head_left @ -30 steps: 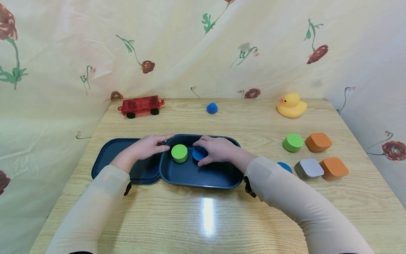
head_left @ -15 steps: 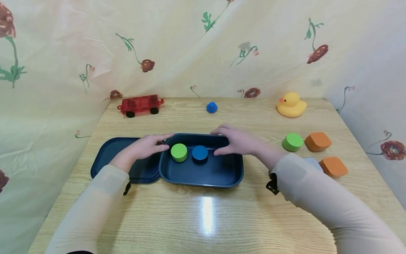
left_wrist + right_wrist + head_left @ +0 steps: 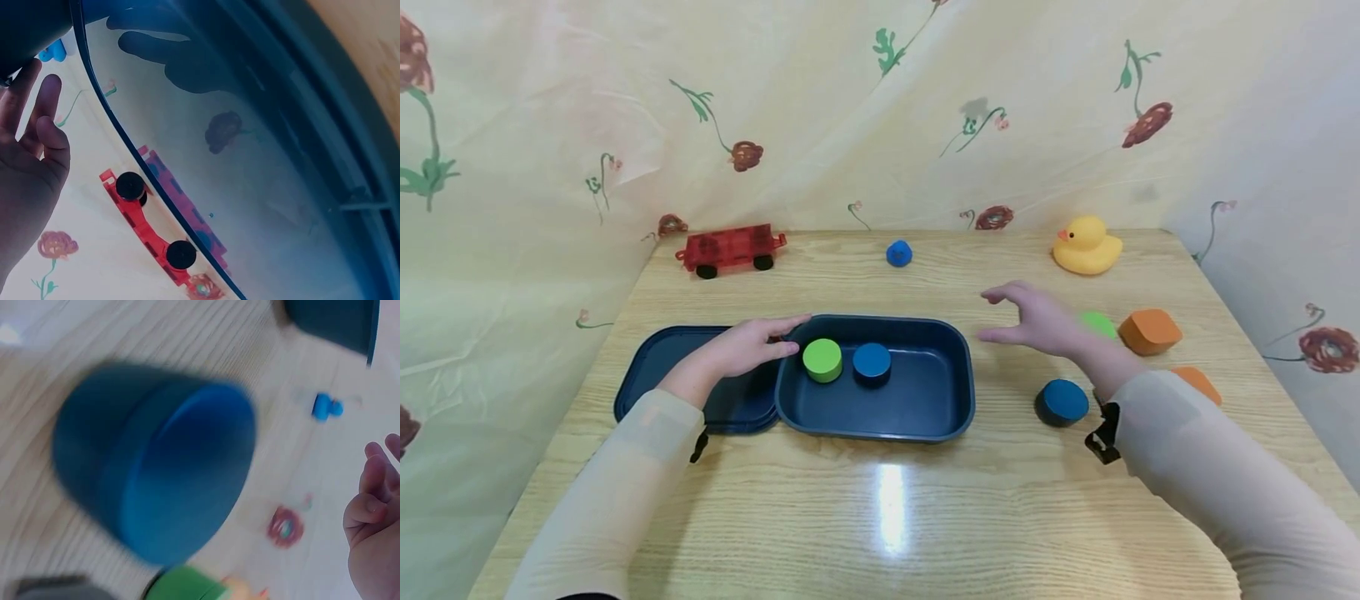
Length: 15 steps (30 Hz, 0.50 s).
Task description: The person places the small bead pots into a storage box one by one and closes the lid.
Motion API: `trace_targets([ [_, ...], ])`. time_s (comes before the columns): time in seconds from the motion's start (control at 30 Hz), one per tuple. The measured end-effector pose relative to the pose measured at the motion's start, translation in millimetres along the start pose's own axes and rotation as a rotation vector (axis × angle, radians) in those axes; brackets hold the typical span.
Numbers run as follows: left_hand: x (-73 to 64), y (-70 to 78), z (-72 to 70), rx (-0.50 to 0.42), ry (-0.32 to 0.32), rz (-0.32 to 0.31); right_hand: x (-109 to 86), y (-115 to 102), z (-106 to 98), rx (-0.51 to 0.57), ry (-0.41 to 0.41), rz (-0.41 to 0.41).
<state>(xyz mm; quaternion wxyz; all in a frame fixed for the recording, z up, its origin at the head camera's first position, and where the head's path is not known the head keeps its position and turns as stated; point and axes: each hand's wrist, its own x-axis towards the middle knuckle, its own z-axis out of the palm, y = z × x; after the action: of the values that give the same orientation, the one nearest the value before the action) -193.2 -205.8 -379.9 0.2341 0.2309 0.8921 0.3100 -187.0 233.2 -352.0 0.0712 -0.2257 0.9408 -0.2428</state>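
Note:
A dark blue rectangular box (image 3: 917, 417) holds a green cylinder (image 3: 823, 361) and a blue cylinder (image 3: 872, 365), side by side in its left half. My left hand (image 3: 745, 346) rests with extended fingers at the box's left rim, above the dark blue lid (image 3: 658, 367). To the right of the box my right hand (image 3: 1037, 321) hovers over the table, thumb and fingers spread apart with nothing between them. Another blue cylinder (image 3: 1062, 403) stands below that hand, and looms large in the right wrist view (image 3: 156, 462). My right forearm partly covers another green cylinder (image 3: 1099, 323).
Two orange blocks, one farther back (image 3: 1150, 331) and one partly behind my sleeve (image 3: 1197, 383), lie at the right. Along the back stand a red toy wagon (image 3: 732, 250), a small blue toy (image 3: 899, 253) and a yellow rubber duck (image 3: 1086, 245). A flowered cloth hangs behind the table.
My right hand has let go of the blue cylinder in the box and moved out to the right. The other blue cylinder has come into full view; the left hand stays put.

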Motion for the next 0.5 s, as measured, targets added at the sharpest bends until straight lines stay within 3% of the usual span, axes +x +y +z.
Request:
trace_targets([
  [0.17,1.3,-0.3,0.9,-0.020,-0.003,0.015,-15.9,21.4,-16.1,-0.012,0.010,0.115],
  [0.33,1.5,-2.4,1.2,-0.032,-0.002,0.030,-27.6,46.1,-25.1,-0.090,-0.001,0.198],
  [0.5,1.6,-4.2,2.8,-0.042,-0.003,0.031,-35.8,65.7,-30.8,-0.163,-0.083,0.261],
])
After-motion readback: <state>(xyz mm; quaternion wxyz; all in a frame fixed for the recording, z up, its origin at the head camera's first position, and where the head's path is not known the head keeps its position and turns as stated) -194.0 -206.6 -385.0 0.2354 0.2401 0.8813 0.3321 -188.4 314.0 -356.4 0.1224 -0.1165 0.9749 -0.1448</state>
